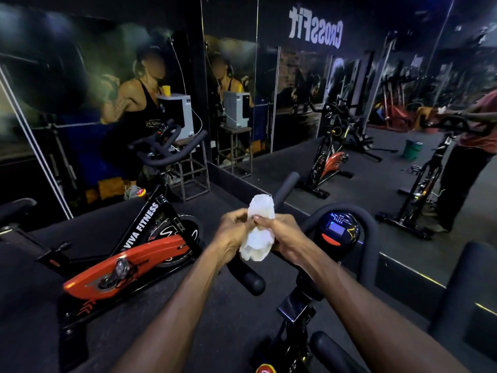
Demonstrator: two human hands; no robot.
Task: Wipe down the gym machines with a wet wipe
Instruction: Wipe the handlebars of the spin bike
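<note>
Off to my left stands the orange spin bike (126, 262) marked VIVA FITNESS, well apart from my hands. Moving in, my left hand (233, 229) has its fingers curled onto the wet wipe (258, 229), pinching its left edge. The wipe hangs bunched between both hands, just above the black handlebar (246, 277) of the bike in front of me. My right hand (281, 231) pinches the wipe's other edge, thumb on top. I judge it light, limp and damp, likely to cling and fold on itself, so I would grip it by opposite edges to spread it. Right of that sits the console (337, 231).
</note>
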